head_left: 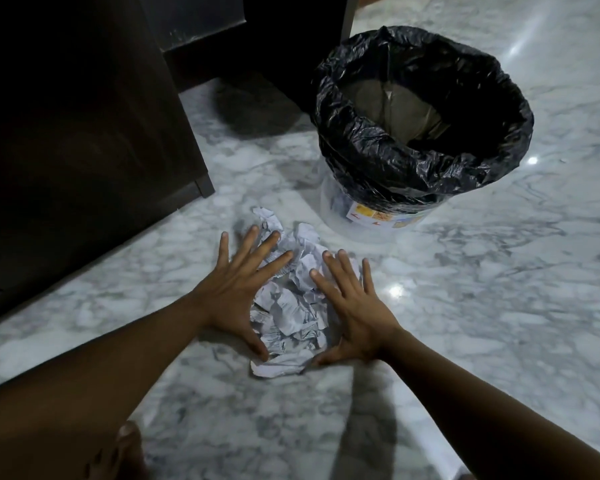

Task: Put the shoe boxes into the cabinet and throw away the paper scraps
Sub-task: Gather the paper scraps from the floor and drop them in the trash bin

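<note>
Hands, left [238, 289] and right [352, 306], fingers spread open, bracket paper scraps [291, 306] to gather them; lined bin [420, 126] stands near.

A polished marble floor [499, 271], white with grey veining, fills the view. Small bright glints of light [395, 291] sit on its right half, with a longer pale streak near the top right corner. A dark shadow [364, 427] falls across the lower middle. Bare toes [129, 439] show at the bottom left edge.
</note>
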Demonstrator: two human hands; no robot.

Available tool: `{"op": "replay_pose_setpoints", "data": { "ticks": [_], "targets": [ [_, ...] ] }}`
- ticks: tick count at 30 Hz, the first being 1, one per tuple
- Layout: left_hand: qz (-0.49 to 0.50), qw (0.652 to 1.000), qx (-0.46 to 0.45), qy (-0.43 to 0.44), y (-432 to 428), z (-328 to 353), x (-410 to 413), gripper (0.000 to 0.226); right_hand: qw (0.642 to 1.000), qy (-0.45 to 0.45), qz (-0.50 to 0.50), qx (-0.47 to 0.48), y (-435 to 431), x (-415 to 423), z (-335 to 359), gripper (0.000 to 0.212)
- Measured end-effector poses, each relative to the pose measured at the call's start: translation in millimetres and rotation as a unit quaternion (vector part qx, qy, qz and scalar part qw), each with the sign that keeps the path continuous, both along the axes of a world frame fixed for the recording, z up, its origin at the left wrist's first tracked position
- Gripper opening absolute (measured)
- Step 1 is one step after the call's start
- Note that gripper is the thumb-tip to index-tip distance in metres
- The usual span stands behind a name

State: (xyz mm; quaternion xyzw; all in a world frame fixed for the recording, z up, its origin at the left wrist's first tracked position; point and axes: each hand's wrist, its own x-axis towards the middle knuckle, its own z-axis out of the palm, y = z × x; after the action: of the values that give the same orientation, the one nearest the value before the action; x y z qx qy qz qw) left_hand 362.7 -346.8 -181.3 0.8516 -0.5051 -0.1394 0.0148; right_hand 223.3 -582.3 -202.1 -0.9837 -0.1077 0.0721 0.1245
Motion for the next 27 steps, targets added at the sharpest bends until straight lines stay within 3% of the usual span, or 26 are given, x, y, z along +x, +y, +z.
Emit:
{"op": "replay_pose_setpoints", "data": {
  "ticks": [5,11,17,21,24,27],
  "targets": [
    [-0.034,0.999,0.040,-0.007,-7.3,-15.8,9.4,0.156,1.000,0.014,0.010,0.024,9.9,11.1,-8.4,0.140],
    [-0.031,0.999,-0.020,0.001,-3.6,-22.6,3.2,0.126,1.000,0.018,0.001,-0.002,14.7,10.4,-12.5,0.121],
    [-0.013,0.992,-0.113,0.049,1.8,-23.8,-1.2,0.084,1.000,-0.006,-0.018,0.021,16.7,10.9,-14.8,0.079],
    [0.013,0.982,-0.161,0.098,8.5,-27.0,-7.0,0.078,1.000,-0.007,-0.015,0.022,15.4,11.6,-16.6,0.071],
    [0.020,0.976,-0.163,0.144,11.8,-22.7,-7.1,0.079,1.000,-0.012,-0.017,0.023,13.6,11.9,-19.0,0.077],
    [0.017,0.977,-0.138,0.159,11.5,-12.2,-8.2,0.108,0.997,-0.017,-0.019,0.076,10.9,10.6,-20.9,0.107]
  ]
}}
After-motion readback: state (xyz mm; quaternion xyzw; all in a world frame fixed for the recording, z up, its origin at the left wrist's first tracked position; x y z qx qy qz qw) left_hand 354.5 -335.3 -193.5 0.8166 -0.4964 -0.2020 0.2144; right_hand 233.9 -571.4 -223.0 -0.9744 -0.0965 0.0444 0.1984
